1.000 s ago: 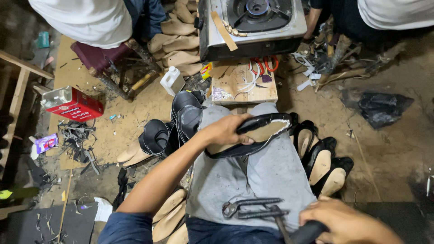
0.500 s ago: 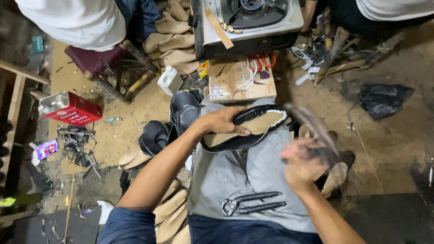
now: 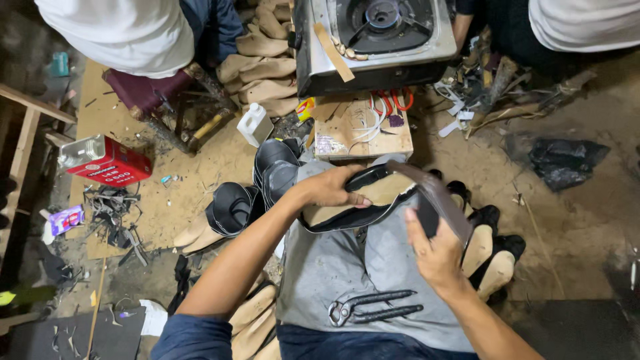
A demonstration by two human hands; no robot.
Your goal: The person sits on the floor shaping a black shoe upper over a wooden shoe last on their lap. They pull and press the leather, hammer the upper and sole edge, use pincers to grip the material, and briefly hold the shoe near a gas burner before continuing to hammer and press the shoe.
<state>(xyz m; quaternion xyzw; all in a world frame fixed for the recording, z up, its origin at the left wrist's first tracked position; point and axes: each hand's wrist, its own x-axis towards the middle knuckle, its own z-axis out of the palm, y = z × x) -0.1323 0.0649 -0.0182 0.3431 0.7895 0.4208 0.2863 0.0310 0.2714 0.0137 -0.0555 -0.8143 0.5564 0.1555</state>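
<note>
Black shoes (image 3: pixel 490 243) and pincers (image 3: pixel 373 307) beside both hands.

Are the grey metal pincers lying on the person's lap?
Yes, the grey metal pincers lie on the grey apron over the lap, touched by neither hand.

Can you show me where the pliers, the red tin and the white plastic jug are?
pliers (image 3: pixel 373 307), head view, on the handles lying across the lap.
red tin (image 3: pixel 110 162), head view, on its red side face.
white plastic jug (image 3: pixel 255 125), head view, on its body.

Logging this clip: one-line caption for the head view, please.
Left hand steadies a black shoe upper on a last over the lap while the right hand swings a dark tool; pincers rest on the apron.
</note>
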